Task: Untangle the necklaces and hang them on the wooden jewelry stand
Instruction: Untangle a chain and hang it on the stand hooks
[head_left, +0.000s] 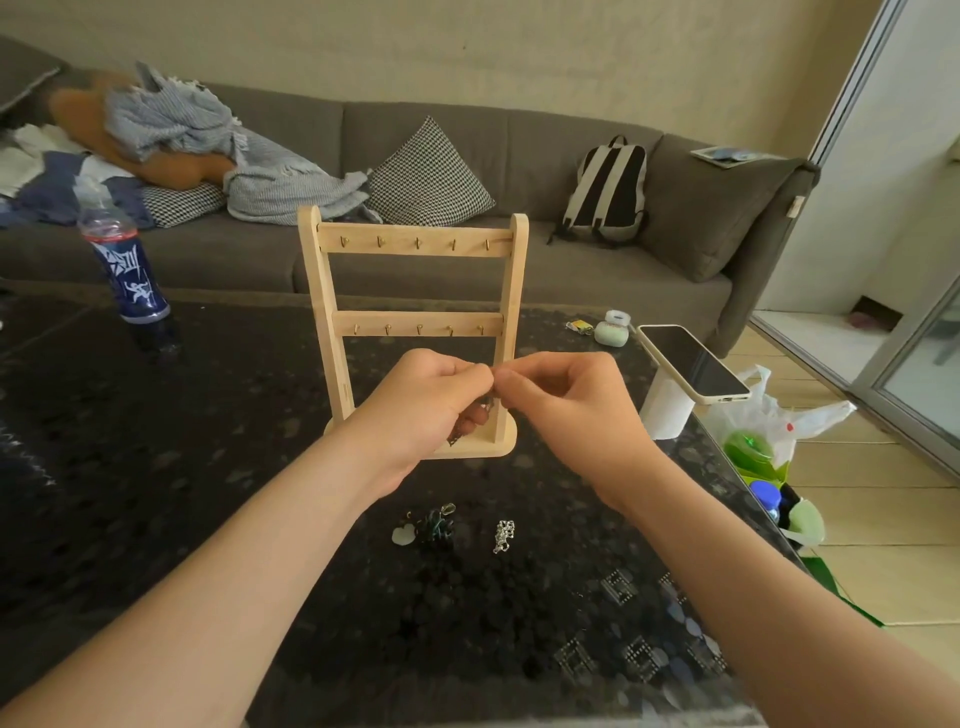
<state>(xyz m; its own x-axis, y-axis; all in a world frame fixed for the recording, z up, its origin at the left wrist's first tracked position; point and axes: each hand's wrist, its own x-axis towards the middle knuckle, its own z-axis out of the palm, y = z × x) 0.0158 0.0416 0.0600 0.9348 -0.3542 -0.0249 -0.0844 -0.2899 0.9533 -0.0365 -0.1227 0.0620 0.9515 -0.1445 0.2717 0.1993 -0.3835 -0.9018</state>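
Wooden jewelry stand (418, 323) upright on the dark table (208, 519), long axis vertical, both hook rails facing the wearer, hooks bare. Left hand (423, 410) and right hand (569, 400) meet before its lower half, each pinching a dark necklace (487, 405) whose slack hangs bunched below the left fingers. A second dark tangle (434, 527) and a silver chain (504, 535), lying lengthwise toward the wearer, rest nearer the body. Likely risks: pulling the pinches apart tightens the knot; a slip drops the chain; a knuckle tips the stand
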